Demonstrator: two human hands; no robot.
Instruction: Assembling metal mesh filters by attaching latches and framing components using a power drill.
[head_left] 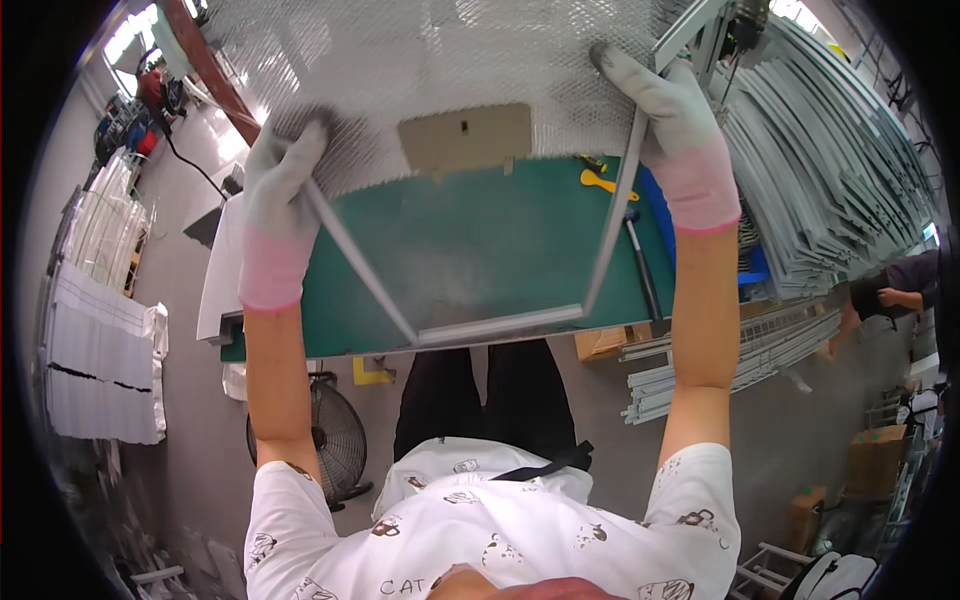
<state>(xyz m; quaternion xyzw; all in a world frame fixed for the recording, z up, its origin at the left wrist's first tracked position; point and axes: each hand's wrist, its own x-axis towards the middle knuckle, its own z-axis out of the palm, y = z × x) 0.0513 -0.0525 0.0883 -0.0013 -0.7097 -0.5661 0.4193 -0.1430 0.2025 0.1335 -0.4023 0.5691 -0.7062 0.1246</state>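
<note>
A thin grey metal frame [500, 325] lies on the green-topped table [470, 250], open toward the far side. A sheet of silvery mesh [440, 60] covers its far part. My left hand [280, 190], in a grey glove with a pink cuff, presses down on the mesh and the frame's left bar. My right hand [665, 110], gloved the same way, grips the frame's right bar at the mesh's edge. A tan cardboard piece [465, 138] lies under the mesh between my hands.
A yellow-handled tool [605, 183] and a black-handled tool [642, 265] lie right of the frame. Stacked grey metal strips [830, 170] fill the right side, more on the floor [740, 360]. A floor fan [335, 440] stands below the table. Another person's hand [885, 297] shows at right.
</note>
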